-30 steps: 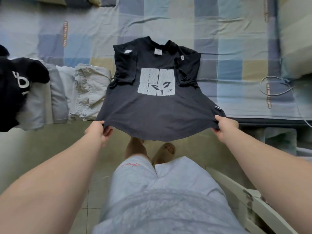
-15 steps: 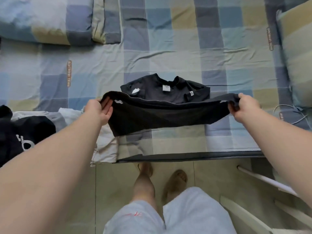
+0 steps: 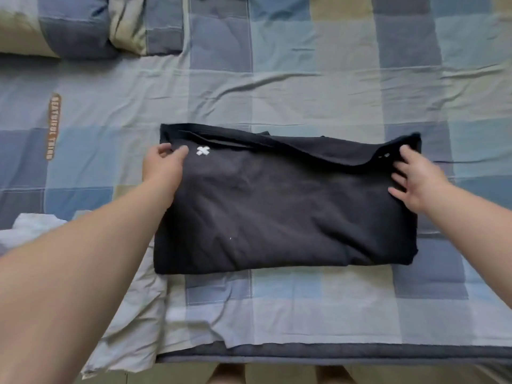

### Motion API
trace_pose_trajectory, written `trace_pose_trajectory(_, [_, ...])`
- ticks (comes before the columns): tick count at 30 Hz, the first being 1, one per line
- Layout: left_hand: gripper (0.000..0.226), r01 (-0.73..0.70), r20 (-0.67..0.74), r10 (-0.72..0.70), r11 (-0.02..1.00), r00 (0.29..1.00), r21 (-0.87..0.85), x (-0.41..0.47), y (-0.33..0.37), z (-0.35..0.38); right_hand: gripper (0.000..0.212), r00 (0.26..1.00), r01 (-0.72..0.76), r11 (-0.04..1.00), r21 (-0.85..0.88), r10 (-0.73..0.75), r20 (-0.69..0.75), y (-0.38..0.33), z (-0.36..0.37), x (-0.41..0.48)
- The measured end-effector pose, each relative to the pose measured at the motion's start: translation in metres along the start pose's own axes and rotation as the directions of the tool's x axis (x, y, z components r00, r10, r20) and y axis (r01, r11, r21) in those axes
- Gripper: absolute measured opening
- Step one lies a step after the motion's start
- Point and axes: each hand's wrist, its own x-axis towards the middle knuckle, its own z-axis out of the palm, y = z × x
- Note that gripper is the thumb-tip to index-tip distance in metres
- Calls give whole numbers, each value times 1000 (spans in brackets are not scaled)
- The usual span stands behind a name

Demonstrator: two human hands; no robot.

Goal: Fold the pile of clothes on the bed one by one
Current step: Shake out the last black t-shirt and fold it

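Note:
A black T-shirt [image 3: 277, 212] lies on the checked bed sheet [image 3: 277, 87], folded in half into a wide rectangle, with a small white cross mark near its far left corner. My left hand [image 3: 164, 167] pinches the shirt's far left corner between thumb and fingers. At the far right end, my right hand [image 3: 415, 178] rests flat on the cloth with its fingers spread. The shirt's front print and collar are hidden under the fold.
Pale grey-beige garments [image 3: 133, 314] lie at the near left, partly under my left forearm, with a white piece [image 3: 36, 225] beside them. Pillows [image 3: 69, 26] sit at the far left. The dark bed edge [image 3: 332, 353] runs along the bottom.
Both hands carried the shirt's bottom hem up and away over its upper part and laid it down. The shirt now lies doubled over. My right hand has opened flat on it.

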Motion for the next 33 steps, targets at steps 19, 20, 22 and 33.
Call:
trace_pose_trajectory(19, [49, -85, 81, 58, 919, 995, 386, -17, -75, -3, 71, 797, 537, -73, -840, -283, 534, 23, 138, -3])
trace_pose_trajectory(20, [45, -81, 105, 44, 923, 993, 376, -20, -69, -4, 70, 791, 553, -64, -831, -273, 548, 23, 131, -8])
trace_pose_trajectory(22, [35, -101, 141, 52, 925, 989, 367, -26, -57, -8, 67, 792, 570, -19, -822, -253, 555, 23, 113, -18])
trace_pose_trajectory(33, [26, -371, 413, 185, 820, 892, 435, -159, 68, 37, 64, 878, 444, 552, -705, -112, 466, 0, -3, -48])
